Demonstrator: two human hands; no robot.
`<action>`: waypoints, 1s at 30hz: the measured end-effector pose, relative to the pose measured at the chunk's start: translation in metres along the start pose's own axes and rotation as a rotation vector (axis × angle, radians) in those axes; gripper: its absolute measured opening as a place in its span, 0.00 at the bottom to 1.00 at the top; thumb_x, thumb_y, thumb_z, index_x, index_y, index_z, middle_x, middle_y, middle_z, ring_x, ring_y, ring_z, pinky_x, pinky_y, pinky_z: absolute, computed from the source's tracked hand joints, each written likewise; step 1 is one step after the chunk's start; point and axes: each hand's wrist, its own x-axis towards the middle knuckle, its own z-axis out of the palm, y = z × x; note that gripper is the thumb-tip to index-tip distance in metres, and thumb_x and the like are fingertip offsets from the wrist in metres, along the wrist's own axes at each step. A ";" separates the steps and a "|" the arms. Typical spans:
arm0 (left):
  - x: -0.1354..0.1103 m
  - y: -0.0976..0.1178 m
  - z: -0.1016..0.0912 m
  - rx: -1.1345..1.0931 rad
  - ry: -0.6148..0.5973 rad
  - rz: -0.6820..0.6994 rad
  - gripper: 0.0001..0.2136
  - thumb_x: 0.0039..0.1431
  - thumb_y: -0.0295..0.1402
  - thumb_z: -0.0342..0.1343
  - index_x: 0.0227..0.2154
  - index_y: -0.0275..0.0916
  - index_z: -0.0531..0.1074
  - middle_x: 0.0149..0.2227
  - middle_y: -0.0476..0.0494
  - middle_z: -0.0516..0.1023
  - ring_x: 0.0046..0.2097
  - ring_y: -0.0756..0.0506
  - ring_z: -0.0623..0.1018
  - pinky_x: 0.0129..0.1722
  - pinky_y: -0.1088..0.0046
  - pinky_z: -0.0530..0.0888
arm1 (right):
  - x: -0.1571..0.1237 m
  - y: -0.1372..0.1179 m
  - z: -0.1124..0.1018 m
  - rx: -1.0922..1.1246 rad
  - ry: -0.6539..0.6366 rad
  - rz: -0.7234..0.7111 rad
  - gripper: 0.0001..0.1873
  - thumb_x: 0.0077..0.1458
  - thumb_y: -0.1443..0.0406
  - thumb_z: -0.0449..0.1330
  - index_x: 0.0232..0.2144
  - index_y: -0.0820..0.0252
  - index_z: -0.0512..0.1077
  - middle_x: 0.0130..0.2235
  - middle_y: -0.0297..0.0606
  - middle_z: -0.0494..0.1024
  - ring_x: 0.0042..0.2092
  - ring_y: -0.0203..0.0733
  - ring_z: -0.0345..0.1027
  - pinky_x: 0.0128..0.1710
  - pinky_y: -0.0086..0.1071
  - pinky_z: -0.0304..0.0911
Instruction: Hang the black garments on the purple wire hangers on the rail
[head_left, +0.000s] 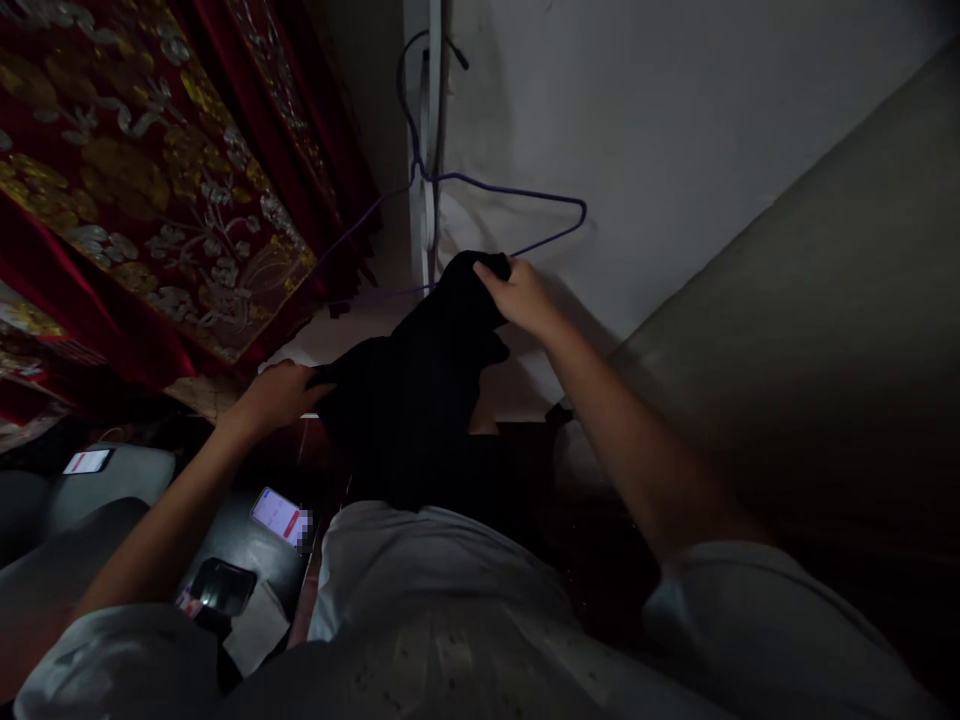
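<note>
I see a person in a pale shirt (450, 580) holding up a black cloth (412, 410). The cloth is in the middle of the frame, and it hangs down in soft folds. The left hand (281, 393), left of the middle, pinches one side of it. The right hand (523, 295), higher up and just right of the middle, grips its top corner with the thumb on top.

A thin purple hanger (517, 188) is right behind the cloth, near the top middle. The cloth covers part of it, so I can't tell if they are joined. A pale bar (435, 100) stands by the hanger, and a white wall (675, 120) fills the upper right.

In the upper left is a red curtain (150, 180) with shiny gold and silver flowers. At the lower left, a lit phone (277, 515) lies on a dark seat (244, 535).
</note>
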 end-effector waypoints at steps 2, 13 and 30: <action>-0.001 -0.001 -0.002 -0.055 0.060 0.045 0.19 0.69 0.48 0.46 0.41 0.42 0.78 0.38 0.37 0.81 0.42 0.37 0.81 0.45 0.66 0.74 | 0.000 0.006 -0.007 -0.053 0.018 -0.045 0.17 0.60 0.58 0.63 0.23 0.58 0.66 0.23 0.32 0.66 0.32 0.39 0.66 0.36 0.33 0.64; 0.030 0.009 -0.034 -0.100 0.215 0.142 0.09 0.57 0.27 0.46 0.33 0.38 0.73 0.40 0.36 0.75 0.43 0.38 0.77 0.49 0.60 0.74 | -0.021 -0.047 -0.059 -0.253 -0.043 -0.074 0.22 0.56 0.62 0.65 0.18 0.56 0.59 0.21 0.33 0.59 0.27 0.38 0.60 0.31 0.35 0.62; 0.098 0.050 -0.101 -0.602 0.442 0.092 0.07 0.62 0.25 0.49 0.40 0.33 0.71 0.40 0.45 0.74 0.42 0.46 0.78 0.46 0.69 0.74 | -0.038 -0.027 -0.049 -0.181 -0.018 -0.154 0.21 0.57 0.53 0.64 0.20 0.59 0.66 0.20 0.33 0.65 0.26 0.37 0.61 0.28 0.32 0.59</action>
